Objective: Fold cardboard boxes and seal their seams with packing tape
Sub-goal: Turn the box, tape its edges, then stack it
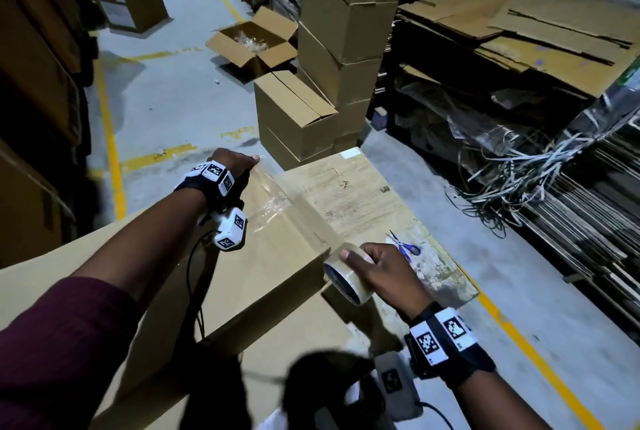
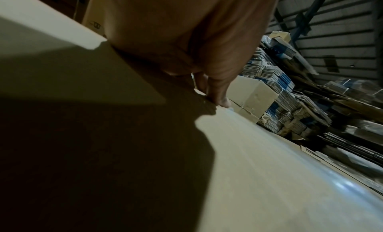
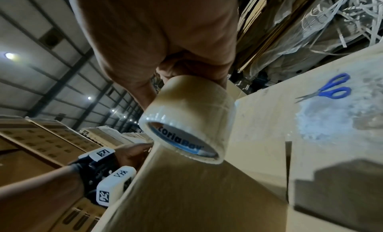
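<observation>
A large brown cardboard box (image 1: 270, 267) lies in front of me on a worn cardboard-topped surface (image 1: 349, 194). My right hand (image 1: 381, 268) grips a roll of clear packing tape (image 1: 346, 277) at the box's near right corner; the same roll (image 3: 186, 119) fills the right wrist view. A strip of clear tape (image 1: 277, 201) runs from the roll across the box top to my left hand (image 1: 239, 161), which pinches its free end at the far edge. In the left wrist view the fingertips (image 2: 219, 99) press against the box's edge (image 2: 248, 137).
Blue-handled scissors (image 1: 405, 246) lie on the surface just past my right hand, scissors (image 3: 329, 89) also in the wrist view. Stacked sealed boxes (image 1: 346, 48) stand ahead, an open box (image 1: 256, 45) on the floor behind. Flattened cardboard (image 1: 536, 34) and strapping (image 1: 519, 166) pile up right.
</observation>
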Available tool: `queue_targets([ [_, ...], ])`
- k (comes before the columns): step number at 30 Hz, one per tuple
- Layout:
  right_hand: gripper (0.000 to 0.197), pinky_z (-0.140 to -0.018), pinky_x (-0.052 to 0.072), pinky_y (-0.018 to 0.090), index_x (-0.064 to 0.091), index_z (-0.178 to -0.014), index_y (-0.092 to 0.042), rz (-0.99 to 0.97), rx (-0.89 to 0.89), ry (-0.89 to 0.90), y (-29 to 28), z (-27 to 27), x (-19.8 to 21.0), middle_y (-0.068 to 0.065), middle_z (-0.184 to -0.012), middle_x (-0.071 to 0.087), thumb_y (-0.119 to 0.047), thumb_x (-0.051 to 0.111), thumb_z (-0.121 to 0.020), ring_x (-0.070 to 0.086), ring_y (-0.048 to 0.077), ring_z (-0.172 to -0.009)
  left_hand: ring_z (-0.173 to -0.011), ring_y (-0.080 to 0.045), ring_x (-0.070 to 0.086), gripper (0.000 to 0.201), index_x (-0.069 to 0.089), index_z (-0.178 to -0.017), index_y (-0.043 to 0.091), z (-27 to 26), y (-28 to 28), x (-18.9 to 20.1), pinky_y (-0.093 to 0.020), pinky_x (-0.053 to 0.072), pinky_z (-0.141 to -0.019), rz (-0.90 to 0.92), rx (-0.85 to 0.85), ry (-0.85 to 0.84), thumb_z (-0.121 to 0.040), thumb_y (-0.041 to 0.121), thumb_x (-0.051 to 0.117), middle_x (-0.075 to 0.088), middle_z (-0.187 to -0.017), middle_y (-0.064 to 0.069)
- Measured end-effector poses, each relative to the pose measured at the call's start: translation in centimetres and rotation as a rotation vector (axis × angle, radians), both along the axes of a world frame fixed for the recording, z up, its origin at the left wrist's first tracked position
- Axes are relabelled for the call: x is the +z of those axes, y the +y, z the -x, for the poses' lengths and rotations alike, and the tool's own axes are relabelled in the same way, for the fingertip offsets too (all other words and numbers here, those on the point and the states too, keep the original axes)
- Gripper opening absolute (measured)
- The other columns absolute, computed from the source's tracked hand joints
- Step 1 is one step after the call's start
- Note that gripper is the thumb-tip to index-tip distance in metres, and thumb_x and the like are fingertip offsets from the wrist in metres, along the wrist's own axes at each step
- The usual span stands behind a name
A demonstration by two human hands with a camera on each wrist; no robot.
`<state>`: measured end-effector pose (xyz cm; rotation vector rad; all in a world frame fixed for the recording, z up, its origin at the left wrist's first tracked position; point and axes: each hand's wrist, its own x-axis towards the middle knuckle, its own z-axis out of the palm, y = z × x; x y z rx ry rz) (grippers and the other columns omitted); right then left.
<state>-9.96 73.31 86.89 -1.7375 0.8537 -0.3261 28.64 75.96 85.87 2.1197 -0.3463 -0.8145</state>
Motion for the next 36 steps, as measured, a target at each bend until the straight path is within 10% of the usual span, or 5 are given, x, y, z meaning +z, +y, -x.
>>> queue_targets([
  [13,0.049,-0.058,0.026,0.029,0.04,-0.064,-0.016,-0.02,0.031,0.026,1.0,-1.0,-3.1,-0.009,-0.06,0.027,-0.042,0.066,-0.097,0.029,0.006,-0.054,-0.059,-0.024,0.049,0.046,0.052,-0.06,0.015,0.4,0.7,1.0,-0.033,0.041,-0.07,-0.034,-0.104,-0.023,-0.088,0.046,0.073,0.053,-0.056,-0.005],
  [19,0.055,-0.059,0.033,0.028,0.049,-0.066,-0.02,-0.071,-0.091,0.102,0.8,-1.5,-5.0,-0.012,-0.059,0.04,-0.065,0.08,-0.07,0.04,0.009,-0.055,-0.08,-0.026,0.068,0.05,0.069,-0.114,0.017,0.7,2.4,1.9,-0.032,0.051,-0.081,-0.094,-0.358,-0.133,-0.081,0.055,0.077,0.074,-0.092,-0.011],
  [24,0.025,-0.088,0.054,0.018,0.073,-0.111,-0.015,0.285,-0.17,-0.204,0.8,-2.5,-0.6,-0.003,-0.11,0.07,-0.023,0.08,-0.089,0.067,0.005,-0.101,-0.092,-0.023,0.073,0.077,0.068,-0.105,0.036,1.2,3.0,2.8,-0.037,0.055,-0.092,-0.217,-0.508,-0.222,-0.043,0.08,0.077,0.077,-0.097,0.001],
  [30,0.024,-0.06,0.035,0.031,0.049,-0.079,-0.013,0.684,0.165,0.111,1.8,-11.1,-1.1,0.011,-0.077,0.062,0.011,0.053,-0.083,0.059,0.031,-0.072,-0.092,-0.02,0.068,0.065,0.062,-0.131,0.021,0.9,3.0,3.0,-0.027,0.05,-0.081,-0.143,-0.413,-0.177,-0.078,0.054,0.08,0.073,-0.112,-0.003],
  [36,0.015,-0.069,0.031,0.032,0.064,-0.096,-0.007,0.728,0.298,0.404,-1.0,-15.6,0.6,0.018,-0.099,0.069,-0.004,0.049,-0.096,0.06,0.04,-0.096,-0.091,-0.02,0.067,0.027,0.067,-0.119,0.023,0.2,2.5,2.2,-0.024,0.046,-0.08,-0.069,-0.37,-0.184,-0.096,0.037,0.065,0.069,-0.099,-0.004],
])
